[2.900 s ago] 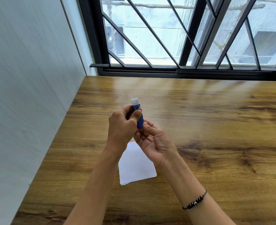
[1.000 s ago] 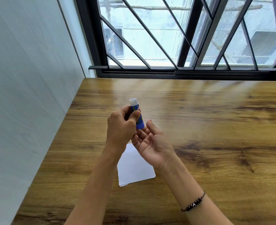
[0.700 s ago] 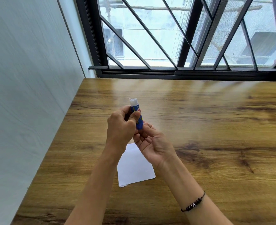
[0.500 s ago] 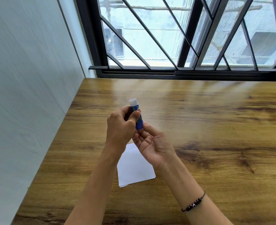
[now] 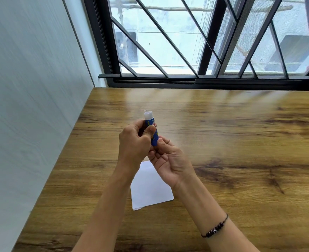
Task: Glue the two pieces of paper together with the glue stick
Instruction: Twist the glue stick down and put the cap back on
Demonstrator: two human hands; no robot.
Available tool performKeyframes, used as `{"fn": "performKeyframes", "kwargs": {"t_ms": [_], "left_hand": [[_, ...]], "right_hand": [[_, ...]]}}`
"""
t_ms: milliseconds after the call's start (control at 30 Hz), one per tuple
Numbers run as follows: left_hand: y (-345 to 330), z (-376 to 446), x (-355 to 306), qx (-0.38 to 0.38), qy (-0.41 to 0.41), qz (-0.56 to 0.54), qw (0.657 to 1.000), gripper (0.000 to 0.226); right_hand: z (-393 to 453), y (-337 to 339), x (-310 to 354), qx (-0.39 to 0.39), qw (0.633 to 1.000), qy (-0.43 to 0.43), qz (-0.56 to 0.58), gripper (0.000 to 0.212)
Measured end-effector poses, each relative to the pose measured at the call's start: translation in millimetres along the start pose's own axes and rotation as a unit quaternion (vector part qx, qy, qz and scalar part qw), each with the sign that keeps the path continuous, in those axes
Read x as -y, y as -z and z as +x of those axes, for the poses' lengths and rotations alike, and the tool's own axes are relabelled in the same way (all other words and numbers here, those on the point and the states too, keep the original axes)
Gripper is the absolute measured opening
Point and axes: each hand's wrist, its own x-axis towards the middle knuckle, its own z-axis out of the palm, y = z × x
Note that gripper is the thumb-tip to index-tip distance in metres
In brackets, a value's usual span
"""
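Note:
A blue glue stick with its white tip up and uncapped is held upright above the table. My left hand grips its barrel between thumb and fingers. My right hand pinches the stick's bottom end with its fingertips, palm turned up. Below both hands the white paper lies flat on the wooden table; a second sheet's edge peeks out at its lower left. My forearms cover part of the paper. No cap is in view.
A grey wall runs along the table's left edge. A black-framed window with diagonal bars stands at the far edge. A dark bead bracelet is on my right wrist.
My right fingers opened away from the stick's base a second ago and have closed on it again. The left hand and the stick have stayed in place.

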Motion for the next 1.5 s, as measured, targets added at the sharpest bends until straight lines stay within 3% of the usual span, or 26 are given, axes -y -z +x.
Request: {"fn": "performKeyframes", "kwargs": {"t_ms": [67, 300, 600, 700, 867, 967, 1033, 1067, 1167, 1267, 1367, 1500], "left_hand": [[-0.1, -0.5, -1.0, 0.001, 0.000, -0.001, 1.000, 0.009], [-0.5, -1.4, -1.2, -0.001, -0.016, 0.006, 1.000, 0.008], [0.3, 0.0, 0.4, 0.001, -0.012, -0.006, 1.000, 0.009], [1.1, 0.8, 0.4, -0.002, -0.014, -0.005, 1.000, 0.009], [2.0, 1.3, 1.6, -0.002, -0.017, -0.010, 1.000, 0.009], [4.2, 1.9, 5.6, 0.012, -0.006, -0.028, 1.000, 0.011], [6.1, 2.3, 7.6, 0.026, -0.005, -0.032, 0.999, 0.011], [6.8, 2.6, 8.5, 0.038, -0.002, -0.034, 0.999, 0.010], [9.3, 3.6, 10.4, 0.096, 0.017, -0.034, 0.995, 0.003], [10.7, 3.3, 12.8, 0.143, 0.034, -0.001, 0.989, 0.001], [9.6, 3.5, 16.0, 0.151, 0.033, 0.049, 0.987, 0.011], [8.4, 4.4, 17.2, 0.135, 0.021, 0.077, 0.988, 0.019]], "right_hand": [[-0.6, -0.3, -0.1, -0.001, 1.000, -0.011, -0.002, 0.009], [0.6, 1.0, 0.8, -0.004, 0.998, -0.067, 0.012, 0.041], [-1.4, -0.4, 1.2, 0.005, 1.000, -0.018, 0.017, 0.009], [-2.3, -0.3, 0.8, 0.016, 1.000, -0.023, 0.012, 0.006], [-3.1, 0.2, 0.8, 0.010, 0.999, -0.049, 0.000, 0.021], [-4.2, 1.8, 3.6, -0.019, 0.992, 0.002, -0.121, 0.022], [-6.4, 3.6, 9.2, -0.028, 0.953, 0.085, -0.290, 0.012], [-8.0, 4.1, 13.9, -0.031, 0.915, 0.128, -0.381, 0.007], [-8.6, 8.1, 31.5, -0.065, 0.770, 0.233, -0.591, 0.012], [-4.5, 19.1, 48.0, -0.103, 0.626, 0.267, -0.725, 0.012], [1.1, 36.8, 56.1, -0.125, 0.552, 0.244, -0.787, 0.012], [4.9, 52.8, 54.1, -0.118, 0.512, 0.181, -0.831, 0.023]]}}
